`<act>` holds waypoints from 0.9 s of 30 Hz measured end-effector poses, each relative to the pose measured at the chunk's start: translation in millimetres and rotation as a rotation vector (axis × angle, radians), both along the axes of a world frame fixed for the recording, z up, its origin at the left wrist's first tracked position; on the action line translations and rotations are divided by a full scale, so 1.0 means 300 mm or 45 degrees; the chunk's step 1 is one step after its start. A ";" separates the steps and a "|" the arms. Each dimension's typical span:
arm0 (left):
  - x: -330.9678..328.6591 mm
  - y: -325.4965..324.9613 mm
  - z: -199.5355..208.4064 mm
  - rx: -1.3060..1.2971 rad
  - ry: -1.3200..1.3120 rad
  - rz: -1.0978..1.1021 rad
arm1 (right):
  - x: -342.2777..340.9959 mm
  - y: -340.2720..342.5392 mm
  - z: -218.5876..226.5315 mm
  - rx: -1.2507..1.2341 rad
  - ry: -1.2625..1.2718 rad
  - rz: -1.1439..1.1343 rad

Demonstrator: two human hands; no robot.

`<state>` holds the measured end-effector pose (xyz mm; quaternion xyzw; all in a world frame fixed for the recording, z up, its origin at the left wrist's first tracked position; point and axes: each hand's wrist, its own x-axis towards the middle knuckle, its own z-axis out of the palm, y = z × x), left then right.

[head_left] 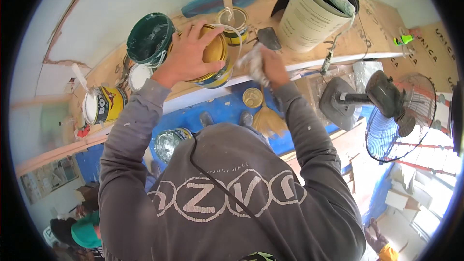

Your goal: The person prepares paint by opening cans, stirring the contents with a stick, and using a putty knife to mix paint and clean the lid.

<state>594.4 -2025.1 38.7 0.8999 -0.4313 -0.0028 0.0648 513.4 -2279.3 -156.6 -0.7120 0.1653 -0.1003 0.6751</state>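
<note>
A yellow paint can with a gold-coloured top [215, 51] stands at the front of the plywood bench. My left hand [186, 58] spans its top, fingers spread and thumb bent round toward the near side, gripping it. The can's wire handle loops up on the right. Just right of the can, my right hand [274, 69] is closed on a crumpled white rag [253, 64], both blurred by motion. Behind them stands a smaller open can [240, 20] with a wooden stick upright in it. A dark green bucket [150, 38], smeared white inside, is left of my left hand.
A rolled sheet [304, 21] with a paint roller [339, 2] on it stands back right. Another yellow paint can [110, 105] sits far left. A pedestal fan [398, 101] stands right. A broom [268, 121] and plastic-covered can [166, 145] are on the blue floor.
</note>
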 end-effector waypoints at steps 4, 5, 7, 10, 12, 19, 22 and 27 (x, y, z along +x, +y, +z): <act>-0.006 -0.033 0.025 -0.047 0.033 0.005 | 0.118 -0.244 -0.283 -0.237 0.289 -0.284; -0.005 -0.041 0.024 -0.087 -0.004 -0.044 | 0.157 -0.305 -0.336 -0.307 0.276 -0.352; 0.009 -0.040 0.016 -0.154 -0.078 -0.153 | 0.202 -0.315 -0.332 -0.428 0.245 -0.406; 0.024 0.033 -0.024 -0.375 -0.094 -0.282 | 0.142 -0.147 -0.059 -0.746 0.287 -0.223; 0.055 0.011 -0.023 -0.440 0.019 -0.300 | 0.061 -0.015 0.101 -0.962 -0.035 -0.554; 0.133 -0.094 -0.077 -0.875 0.081 -0.364 | -0.040 0.343 0.443 0.081 0.048 -0.073; 0.146 -0.111 -0.088 -0.916 0.094 -0.398 | -0.002 0.385 0.344 0.121 0.003 -0.097; 0.177 -0.141 -0.109 -1.057 -0.008 -0.460 | -0.037 0.368 0.128 0.315 0.050 -0.056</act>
